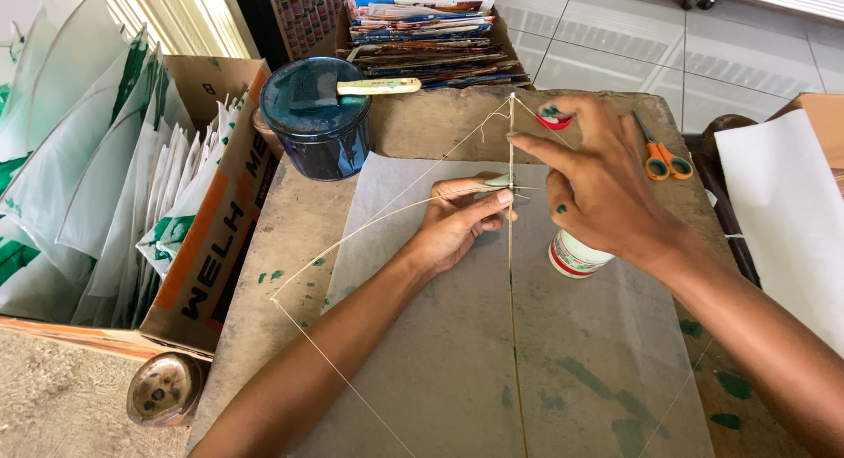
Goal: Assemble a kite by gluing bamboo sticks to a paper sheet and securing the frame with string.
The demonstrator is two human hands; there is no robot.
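Head view: binding step, judged. Left hand (462, 216) pinches the crossing of the bowed stick (369, 225) and upright spine stick (511, 247) over translucent paper (457, 352) on the table (290, 221). Right hand (598, 185) pinches the thread (457, 146). Spine's long axis points away. Next calls for steady tension.

A tin (318, 115) stands behind the paper sheet (457, 352), scissors (661, 156) to its right.

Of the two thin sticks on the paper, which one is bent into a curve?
The crosswise stick, pinched by the left hand, is bowed into an arc. The upright stick, under the right hand, runs straight.
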